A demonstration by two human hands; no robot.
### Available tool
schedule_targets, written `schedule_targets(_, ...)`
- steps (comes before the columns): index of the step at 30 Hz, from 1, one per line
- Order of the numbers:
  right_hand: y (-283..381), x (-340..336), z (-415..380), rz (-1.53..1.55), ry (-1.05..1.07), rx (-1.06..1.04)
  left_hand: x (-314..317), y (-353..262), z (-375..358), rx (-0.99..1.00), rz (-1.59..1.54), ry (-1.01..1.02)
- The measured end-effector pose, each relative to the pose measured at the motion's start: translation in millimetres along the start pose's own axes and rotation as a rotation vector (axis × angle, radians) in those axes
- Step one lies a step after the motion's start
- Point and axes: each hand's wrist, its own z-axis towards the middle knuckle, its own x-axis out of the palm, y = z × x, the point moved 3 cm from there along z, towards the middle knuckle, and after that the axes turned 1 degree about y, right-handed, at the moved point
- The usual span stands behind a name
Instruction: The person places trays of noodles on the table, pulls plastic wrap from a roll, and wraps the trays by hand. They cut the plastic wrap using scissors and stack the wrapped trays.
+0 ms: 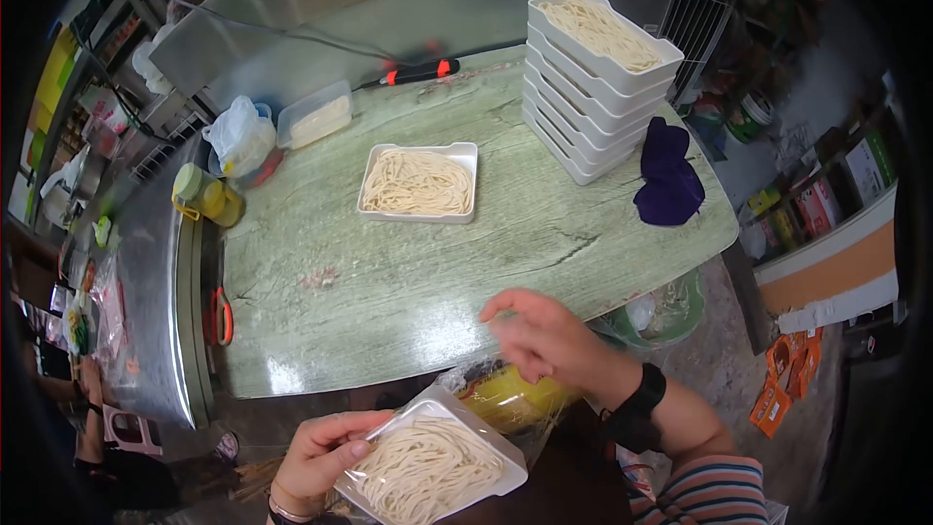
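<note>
My left hand [326, 457] grips the left edge of a white tray of noodles [428, 467], thumb on top, held tilted in front of the table's near edge. Shiny clear film seems to lie over these noodles. My right hand [544, 335] is a little blurred, its index finger stretched out and the others loosely bent, with nothing seen in it. Just below it is a yellow package in clear plastic film [515, 399], partly hidden by the tray and my hand. A second white tray of noodles [418, 183] lies flat on the table.
On the green table [330, 301] are a stack of several white trays [595, 97], noodles in the top one, and a dark purple cloth [669, 180]. A black-and-red tool [420, 72], plastic container [319, 117], knotted bag [240, 136], yellow jar [209, 196] and red-handled scissors [224, 317] sit around its edges.
</note>
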Motion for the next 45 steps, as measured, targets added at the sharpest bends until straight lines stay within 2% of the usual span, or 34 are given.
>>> schedule_targets(2,-1.9,7.7,-1.9,-0.628,0.029,0.151,-1.2,0.8,1.1,-0.011,0.018,-0.005)
schedule_targets(3,-11.4,7.0,-0.8,-0.582,0.154,0.041,-1.3,0.8,2.3,-0.02,0.037,-0.009)
schedule_targets(4,-15.2,2.5,0.9,-0.582,0.153,0.042,-0.6,0.3,3.2,-0.021,0.036,-0.008)
schedule_targets(6,-12.2,7.3,6.0,-0.702,0.176,-0.25,1.8,-0.3,4.7,-0.046,0.001,-0.004)
schedule_targets(10,-13.4,8.6,12.4,-0.552,0.218,-0.268,1.6,-1.3,6.5,-0.041,0.03,-0.009)
schedule_targets(12,-0.2,11.0,6.6,-0.806,0.097,-0.173,0.2,0.3,5.0,-0.045,0.015,-0.026)
schedule_targets(13,4.1,9.6,5.6,-0.805,0.099,-0.17,-0.6,1.2,4.3,-0.046,0.012,-0.029)
schedule_targets(15,15.5,9.1,1.8,-1.177,0.062,-0.398,-1.9,2.9,4.8,-0.043,0.029,-0.028)
schedule_targets(16,14.8,6.5,2.1,-1.178,0.058,-0.396,-1.3,2.9,4.6,-0.045,0.028,-0.025)
schedule_targets(18,15.9,-2.0,4.3,-1.282,-0.086,-0.505,0.4,-1.0,2.6,-0.023,0.025,-0.023)
schedule_targets(19,15.4,-6.6,2.8,-1.283,-0.088,-0.506,1.3,-2.8,0.9,-0.022,0.026,-0.021)
schedule_targets(21,10.9,-22.2,-0.7,-1.093,-0.186,-0.294,1.5,-5.1,-3.0,0.002,0.012,-0.066)
schedule_targets(22,7.6,-20.2,-2.0,-1.091,-0.181,-0.289,1.8,-4.8,-3.4,0.0,0.009,-0.072)
schedule_targets(24,-3.3,-10.3,-8.2,-0.576,0.037,-0.117,2.5,-4.8,-0.1,-0.018,0.008,-0.087)
schedule_targets(25,-2.2,-3.0,-13.8,-0.576,0.032,-0.118,2.8,-3.3,1.0,-0.019,0.008,-0.083)
schedule_targets(27,-7.0,16.4,-24.8,-0.339,0.11,0.181,2.2,0.3,1.9,-0.014,-0.034,-0.101)
schedule_targets(30,-5.5,28.8,-30.0,-0.225,0.042,0.271,2.8,-1.5,4.0,-0.022,-0.016,-0.084)
schedule_targets(31,-0.4,31.5,-31.5,-0.266,-0.087,0.171,2.1,-1.0,4.5,-0.017,-0.012,-0.083)
schedule_targets(32,0.0,34.1,-30.8,-0.272,-0.083,0.164,0.7,0.9,4.7,-0.018,0.008,-0.086)
schedule_targets(34,10.9,34.7,-30.8,-0.484,-0.271,-0.17,-0.3,1.4,4.3,-0.003,0.029,-0.091)
schedule_targets(35,5.8,27.3,-29.4,-0.649,-0.242,-0.327,0.1,1.8,3.8,-0.019,0.026,-0.089)
schedule_targets(36,7.3,26.6,-27.4,-0.652,-0.239,-0.333,0.6,2.1,3.9,-0.038,0.024,-0.085)
schedule_targets(38,15.8,32.6,-26.9,-0.831,-0.146,-0.557,2.0,1.2,4.6,-0.037,0.03,-0.079)
schedule_targets(39,17.4,37.2,-27.3,-0.832,-0.147,-0.559,2.5,1.1,4.8,-0.042,0.034,-0.073)
schedule_targets(41,14.0,46.3,-25.4,-0.425,-0.11,-0.315,2.4,1.0,5.1,-0.035,0.05,-0.06)
schedule_targets(45,3.3,35.9,-20.2,-0.529,-0.118,-0.383,2.7,1.1,4.1,-0.022,0.053,-0.062)
